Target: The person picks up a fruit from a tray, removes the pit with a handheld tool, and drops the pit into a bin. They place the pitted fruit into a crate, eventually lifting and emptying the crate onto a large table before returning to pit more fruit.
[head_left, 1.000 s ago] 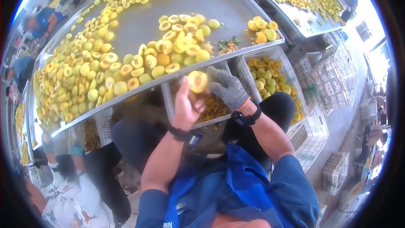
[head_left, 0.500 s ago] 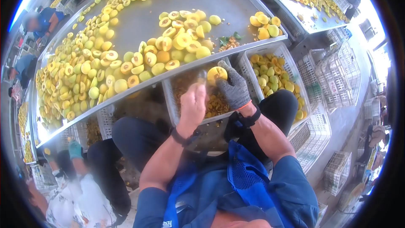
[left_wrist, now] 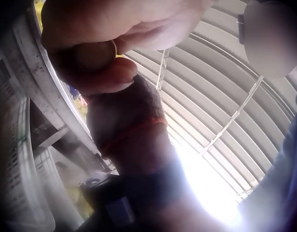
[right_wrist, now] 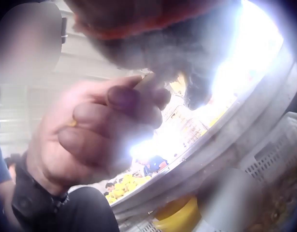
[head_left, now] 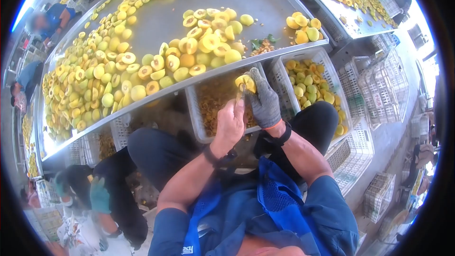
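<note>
My bare left hand (head_left: 231,122) grips a slim pitting tool (head_left: 240,96) whose upper end meets the cut face of a yellow peach half (head_left: 246,83). In my right hand (head_left: 265,103), gloved in grey knit with an orange cuff, that peach half is held up over a white crate (head_left: 203,138) of brown pits and scraps. The left wrist view shows the bare fingers (left_wrist: 114,24) curled round a rounded handle end (left_wrist: 96,55). From the right wrist, a pale handle (right_wrist: 146,82) sticks out of the fist towards the fruit.
A metal table (head_left: 156,28) with a raised rim bears heaps of halved peaches (head_left: 90,83). To the right stands a crate of peach pieces (head_left: 303,83), with white crates (head_left: 379,85) stacked beyond. A neighbour's green-gloved hand (head_left: 99,194) shows at the lower left.
The peach half first sat between both hands, then stayed in the gloved hand as the left hand drew away. Now the left hand has brought the tool up against its cut face.
</note>
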A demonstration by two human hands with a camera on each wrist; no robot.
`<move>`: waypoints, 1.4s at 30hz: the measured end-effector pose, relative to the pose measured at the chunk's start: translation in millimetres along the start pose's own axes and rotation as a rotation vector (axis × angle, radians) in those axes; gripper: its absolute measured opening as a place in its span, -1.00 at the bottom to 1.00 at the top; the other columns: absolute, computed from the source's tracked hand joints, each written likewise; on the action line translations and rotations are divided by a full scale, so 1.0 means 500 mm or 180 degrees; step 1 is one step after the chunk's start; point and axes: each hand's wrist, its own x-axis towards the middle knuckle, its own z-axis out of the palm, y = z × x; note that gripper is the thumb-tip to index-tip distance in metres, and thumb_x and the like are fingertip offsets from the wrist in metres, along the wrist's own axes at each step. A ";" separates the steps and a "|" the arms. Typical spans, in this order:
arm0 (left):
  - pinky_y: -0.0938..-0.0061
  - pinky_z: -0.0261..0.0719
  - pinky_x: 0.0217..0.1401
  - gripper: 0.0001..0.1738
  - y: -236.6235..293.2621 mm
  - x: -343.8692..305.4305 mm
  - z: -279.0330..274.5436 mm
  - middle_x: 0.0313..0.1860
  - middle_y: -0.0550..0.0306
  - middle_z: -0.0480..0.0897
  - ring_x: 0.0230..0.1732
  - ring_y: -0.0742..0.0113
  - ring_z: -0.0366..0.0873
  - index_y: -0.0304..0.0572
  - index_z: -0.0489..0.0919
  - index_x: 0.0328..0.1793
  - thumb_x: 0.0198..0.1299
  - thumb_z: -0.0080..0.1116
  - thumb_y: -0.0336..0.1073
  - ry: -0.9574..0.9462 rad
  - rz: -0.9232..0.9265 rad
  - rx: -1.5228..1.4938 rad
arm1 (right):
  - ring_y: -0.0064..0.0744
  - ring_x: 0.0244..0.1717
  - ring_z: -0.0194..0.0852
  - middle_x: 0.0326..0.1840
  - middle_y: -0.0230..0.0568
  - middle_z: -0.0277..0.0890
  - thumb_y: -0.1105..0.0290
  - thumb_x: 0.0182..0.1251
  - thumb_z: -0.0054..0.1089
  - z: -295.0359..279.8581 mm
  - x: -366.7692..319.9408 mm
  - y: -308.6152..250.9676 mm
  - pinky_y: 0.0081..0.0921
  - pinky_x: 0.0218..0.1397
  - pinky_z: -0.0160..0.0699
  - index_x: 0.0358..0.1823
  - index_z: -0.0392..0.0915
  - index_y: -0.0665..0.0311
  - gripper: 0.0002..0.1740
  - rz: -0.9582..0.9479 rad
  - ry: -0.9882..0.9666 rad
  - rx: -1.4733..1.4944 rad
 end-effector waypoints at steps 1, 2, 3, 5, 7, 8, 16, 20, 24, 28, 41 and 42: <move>0.33 0.41 -0.59 -0.56 0.006 -0.001 -0.002 -0.62 0.06 0.54 -0.69 0.28 0.51 -0.36 0.52 -0.19 0.64 -0.06 -0.09 -0.0091 -0.0138 -0.0202 | 0.04 0.34 0.55 0.31 0.11 0.57 0.41 0.41 0.33 0.000 -0.001 0.001 -0.25 0.41 0.48 0.52 0.36 0.38 -0.33 -0.0034 -0.0022 -0.0063; 0.38 0.39 -0.62 -0.54 0.014 -0.001 -0.004 -0.62 0.09 0.53 -0.71 0.35 0.48 -0.36 0.51 -0.20 0.65 -0.09 -0.07 -0.0182 -0.0279 -0.0404 | 0.04 0.33 0.55 0.31 0.10 0.57 0.42 0.41 0.33 0.000 -0.002 0.002 -0.25 0.41 0.48 0.53 0.35 0.38 -0.32 -0.0065 -0.0045 -0.0126; 0.43 0.37 -0.66 -0.52 0.021 -0.001 -0.005 -0.63 0.12 0.52 -0.73 0.41 0.46 -0.35 0.50 -0.20 0.66 -0.12 -0.06 -0.0274 -0.0421 -0.0607 | 0.04 0.33 0.55 0.31 0.10 0.57 0.42 0.40 0.33 0.000 -0.003 0.003 -0.24 0.41 0.48 0.53 0.35 0.38 -0.31 -0.0094 -0.0069 -0.0189; 0.47 0.36 -0.68 -0.52 0.022 -0.001 -0.006 -0.61 0.13 0.52 -0.72 0.45 0.45 -0.35 0.51 -0.18 0.66 -0.12 -0.06 -0.0372 -0.0567 -0.0981 | 0.05 0.33 0.55 0.31 0.09 0.56 0.43 0.39 0.33 -0.001 -0.004 -0.003 -0.25 0.42 0.48 0.54 0.34 0.37 -0.29 0.0034 -0.0137 -0.0135; 0.47 0.36 -0.68 -0.53 0.026 0.002 -0.009 -0.61 0.15 0.51 -0.71 0.48 0.46 -0.35 0.51 -0.18 0.66 -0.11 -0.07 -0.0396 -0.0649 -0.1176 | 0.05 0.34 0.54 0.32 0.08 0.56 0.43 0.39 0.33 -0.002 -0.001 -0.009 -0.24 0.42 0.48 0.55 0.32 0.37 -0.28 0.0101 -0.0196 -0.0069; 0.46 0.36 -0.67 -0.54 0.029 0.004 -0.011 -0.63 0.16 0.50 -0.70 0.49 0.47 -0.36 0.50 -0.19 0.66 -0.10 -0.08 -0.0375 -0.0669 -0.1180 | 0.05 0.34 0.54 0.32 0.08 0.55 0.42 0.39 0.33 -0.002 -0.001 -0.011 -0.24 0.42 0.48 0.55 0.32 0.37 -0.28 0.0116 -0.0221 -0.0027; 0.06 0.48 -0.42 -0.69 -0.019 0.028 -0.001 -0.54 -0.23 0.59 -0.48 -0.28 0.59 -0.39 0.53 -0.12 0.57 0.04 -0.21 0.0267 0.1069 0.0771 | 0.11 0.33 0.54 0.32 0.16 0.56 0.40 0.41 0.32 -0.007 0.002 0.003 -0.22 0.42 0.49 0.51 0.38 0.37 -0.33 -0.0017 -0.0135 -0.0098; -0.03 0.49 -0.34 -0.72 -0.021 0.028 0.003 -0.49 -0.35 0.59 -0.37 -0.44 0.58 -0.38 0.53 -0.16 0.52 0.10 -0.25 0.0341 0.1137 0.1061 | 0.13 0.32 0.58 0.33 0.16 0.58 0.40 0.42 0.32 -0.025 0.013 -0.001 -0.24 0.37 0.54 0.49 0.42 0.35 -0.37 -0.0104 -0.0233 -0.0179; -0.05 0.47 -0.33 -0.74 -0.014 0.027 0.000 -0.47 -0.39 0.59 -0.37 -0.46 0.57 -0.38 0.51 -0.20 0.50 0.13 -0.28 0.0261 0.1095 0.1106 | 0.05 0.32 0.62 0.34 0.10 0.60 0.43 0.41 0.34 -0.048 0.023 0.005 -0.28 0.34 0.57 0.50 0.41 0.33 -0.35 -0.0020 -0.0480 -0.0026; -0.04 0.46 -0.32 -0.69 0.019 0.017 -0.013 -0.47 -0.41 0.58 -0.36 -0.48 0.56 -0.41 0.51 -0.23 0.51 0.11 -0.25 -0.0037 0.0913 0.1177 | -0.14 0.32 0.65 0.36 0.05 0.61 0.46 0.41 0.35 -0.087 0.042 -0.011 -0.33 0.32 0.58 0.50 0.42 0.34 -0.36 -0.0093 -0.0643 0.0011; 0.16 0.47 -0.35 -0.56 0.083 0.013 -0.035 -0.60 -0.13 0.50 -0.52 0.12 0.55 -0.44 0.47 -0.29 0.57 0.01 -0.16 -0.0773 -0.0894 0.0023 | -0.18 0.37 0.62 0.37 0.06 0.61 0.54 0.36 0.33 -0.075 0.017 -0.006 -0.39 0.40 0.51 0.52 0.41 0.34 -0.33 0.0139 -0.0564 0.0130; 0.16 0.47 -0.34 -0.56 0.082 0.010 -0.035 -0.59 -0.16 0.51 -0.52 0.07 0.56 -0.45 0.48 -0.28 0.57 0.02 -0.16 -0.0824 -0.0964 0.0010 | -0.16 0.37 0.62 0.36 0.07 0.61 0.56 0.35 0.32 -0.067 0.007 0.001 -0.39 0.39 0.51 0.52 0.41 0.34 -0.32 0.0293 -0.0473 0.0350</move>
